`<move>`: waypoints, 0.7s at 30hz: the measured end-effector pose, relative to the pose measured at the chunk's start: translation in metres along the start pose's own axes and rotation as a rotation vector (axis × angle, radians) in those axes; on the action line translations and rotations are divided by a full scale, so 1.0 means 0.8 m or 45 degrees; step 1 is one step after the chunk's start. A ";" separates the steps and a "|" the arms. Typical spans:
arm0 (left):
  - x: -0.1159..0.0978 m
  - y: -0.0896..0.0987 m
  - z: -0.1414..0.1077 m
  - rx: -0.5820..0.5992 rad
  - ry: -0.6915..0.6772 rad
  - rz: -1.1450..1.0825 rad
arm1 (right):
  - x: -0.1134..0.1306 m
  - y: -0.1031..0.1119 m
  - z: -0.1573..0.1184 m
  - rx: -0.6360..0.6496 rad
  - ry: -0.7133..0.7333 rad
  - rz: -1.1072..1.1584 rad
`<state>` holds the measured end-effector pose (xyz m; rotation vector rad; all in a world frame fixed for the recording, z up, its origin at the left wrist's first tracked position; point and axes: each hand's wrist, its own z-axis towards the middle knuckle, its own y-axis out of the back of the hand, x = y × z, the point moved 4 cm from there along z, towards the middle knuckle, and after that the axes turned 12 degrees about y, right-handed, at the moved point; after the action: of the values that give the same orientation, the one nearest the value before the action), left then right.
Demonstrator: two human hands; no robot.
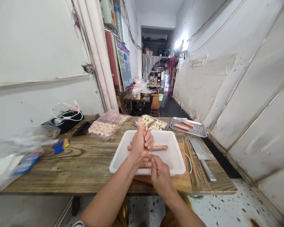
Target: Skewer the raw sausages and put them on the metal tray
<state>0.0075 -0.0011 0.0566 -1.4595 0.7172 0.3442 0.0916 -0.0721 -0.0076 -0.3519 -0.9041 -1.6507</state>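
Above the white tray, the left hand curls its fingers shut around a sausage, while the right hand pinches a thin skewer between finger and thumb. More sausages lie in the tray, and a bundle of skewers lies just to its right.

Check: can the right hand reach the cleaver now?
Probably yes. The right hand is close to the cleaver, with only a low bundle of bamboo skewers between them. It is pinching a thin skewer, so it would have to let go first.
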 end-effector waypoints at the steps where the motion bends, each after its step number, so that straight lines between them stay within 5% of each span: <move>1: 0.001 0.000 0.000 0.011 0.000 0.004 | 0.002 0.000 0.001 -0.007 0.001 0.009; 16: 0.014 0.005 0.006 -0.013 0.035 0.060 | -0.006 -0.001 0.008 -0.132 -0.059 0.131; 21: 0.007 0.012 0.015 0.020 0.050 0.018 | -0.018 -0.003 0.014 -0.119 -0.361 0.689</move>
<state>0.0085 0.0104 0.0450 -1.4505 0.7607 0.3211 0.0914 -0.0539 -0.0107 -0.8339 -0.8450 -1.1583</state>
